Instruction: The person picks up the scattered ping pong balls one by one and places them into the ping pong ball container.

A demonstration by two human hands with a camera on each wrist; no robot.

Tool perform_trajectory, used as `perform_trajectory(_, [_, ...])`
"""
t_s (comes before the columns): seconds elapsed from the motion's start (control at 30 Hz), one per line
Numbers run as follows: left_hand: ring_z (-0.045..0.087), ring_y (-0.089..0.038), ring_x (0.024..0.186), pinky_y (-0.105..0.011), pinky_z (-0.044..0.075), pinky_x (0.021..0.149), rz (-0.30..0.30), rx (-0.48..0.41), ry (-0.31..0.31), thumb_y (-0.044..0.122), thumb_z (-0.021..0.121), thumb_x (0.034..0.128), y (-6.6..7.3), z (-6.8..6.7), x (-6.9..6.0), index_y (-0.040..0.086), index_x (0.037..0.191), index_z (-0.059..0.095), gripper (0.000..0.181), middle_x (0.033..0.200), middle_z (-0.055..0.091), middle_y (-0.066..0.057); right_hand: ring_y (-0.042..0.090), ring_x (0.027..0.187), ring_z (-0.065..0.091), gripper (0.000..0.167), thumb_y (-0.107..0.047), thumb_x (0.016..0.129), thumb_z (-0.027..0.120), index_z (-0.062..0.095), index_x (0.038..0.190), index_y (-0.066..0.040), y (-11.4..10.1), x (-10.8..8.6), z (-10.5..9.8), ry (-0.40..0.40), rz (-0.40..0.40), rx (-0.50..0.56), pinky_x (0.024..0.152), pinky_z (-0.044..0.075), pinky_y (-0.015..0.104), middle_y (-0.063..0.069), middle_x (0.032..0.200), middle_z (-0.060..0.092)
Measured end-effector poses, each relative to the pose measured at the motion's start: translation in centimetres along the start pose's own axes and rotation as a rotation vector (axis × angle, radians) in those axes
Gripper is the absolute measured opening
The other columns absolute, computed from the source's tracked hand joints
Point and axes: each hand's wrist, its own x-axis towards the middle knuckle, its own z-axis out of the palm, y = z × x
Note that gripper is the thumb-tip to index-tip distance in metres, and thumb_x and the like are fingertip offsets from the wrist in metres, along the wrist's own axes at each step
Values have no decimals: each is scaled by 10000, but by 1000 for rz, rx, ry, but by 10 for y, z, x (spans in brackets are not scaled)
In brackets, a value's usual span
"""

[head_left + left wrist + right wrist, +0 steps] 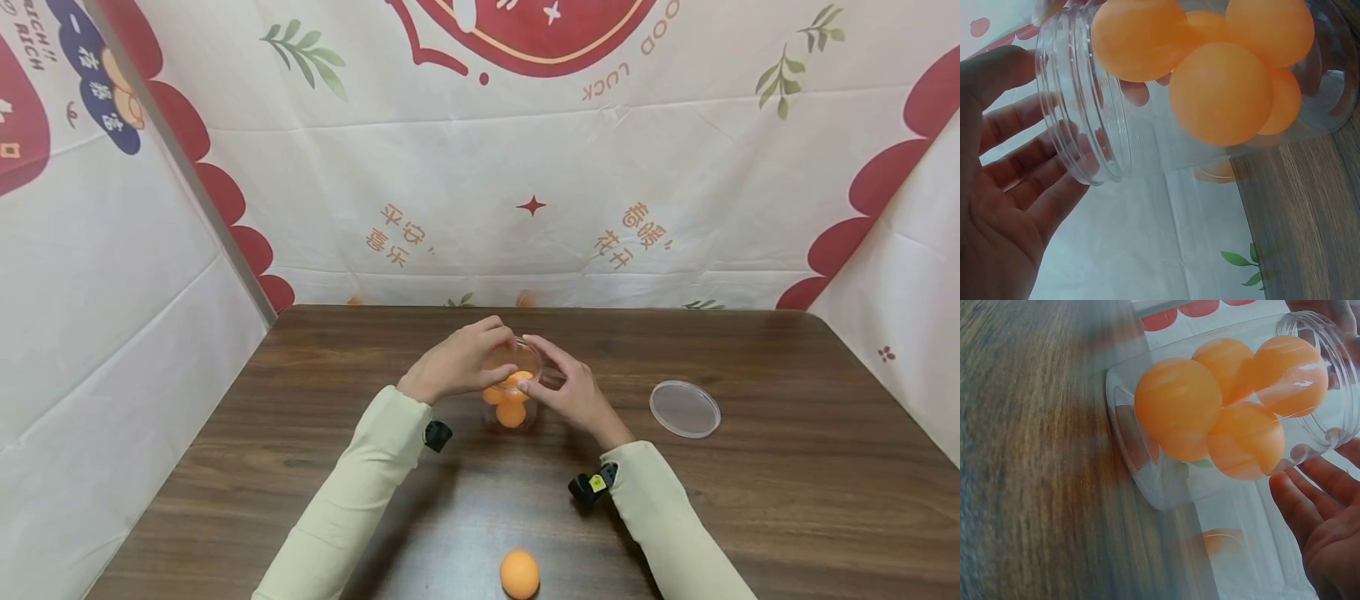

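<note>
A clear plastic jar (1147,137) with a ridged, lidless neck stands on the table, several orange balls (1247,440) inside it. They look like ping-pong balls. My left hand (468,358) holds the jar's neck from the left, thumb at the near side of the rim and fingers round the far side. From the right, my right hand (570,387) grips the same neck between thumb and fingers. In the right wrist view its fingertips (1282,481) touch the clear wall just below the neck.
A loose orange ball (519,573) lies near the front of the dark wooden table (787,467). To the right of the jar rests a round clear lid (685,408). White printed cloth (480,167) hangs behind the table and along both sides.
</note>
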Motion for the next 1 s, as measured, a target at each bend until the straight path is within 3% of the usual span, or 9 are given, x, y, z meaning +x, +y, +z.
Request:
perform_trajectory(0.23, [584, -161, 810, -252, 496, 738, 11, 0, 3, 151, 684, 878, 0, -3, -2, 34, 998, 626, 178, 974, 573, -60, 363, 1210, 546, 624, -158, 876, 693, 420, 1437, -134, 0, 1, 1, 9, -9, 15, 919, 499, 435, 126, 1436, 467])
perform_trajectory(0.43, [597, -199, 796, -249, 491, 725, 10, 5, -18, 156, 679, 883, 2, -10, -3, 42, 1009, 621, 180, 992, 584, -104, 347, 1219, 544, 622, -147, 867, 701, 433, 1428, -144, -1, 2, 2, 17, -11, 22, 919, 496, 436, 127, 1434, 471])
perform_trajectory(0.63, [513, -112, 694, -201, 453, 655, -17, 29, -24, 160, 680, 880, 5, -13, -8, 64, 1001, 623, 164, 970, 582, -75, 343, 1233, 529, 628, -154, 868, 701, 425, 1431, -119, -1, 2, 0, 14, -3, 19, 932, 488, 450, 132, 1435, 467])
perform_trajectory(1.0, [648, -110, 694, -145, 488, 656, -18, -38, -20, 147, 689, 869, 15, -16, -23, 60, 1001, 609, 177, 957, 538, -37, 364, 1202, 553, 621, -175, 878, 689, 422, 1437, -136, 0, 1, 1, 6, -12, -9, 918, 494, 471, 139, 1437, 457])
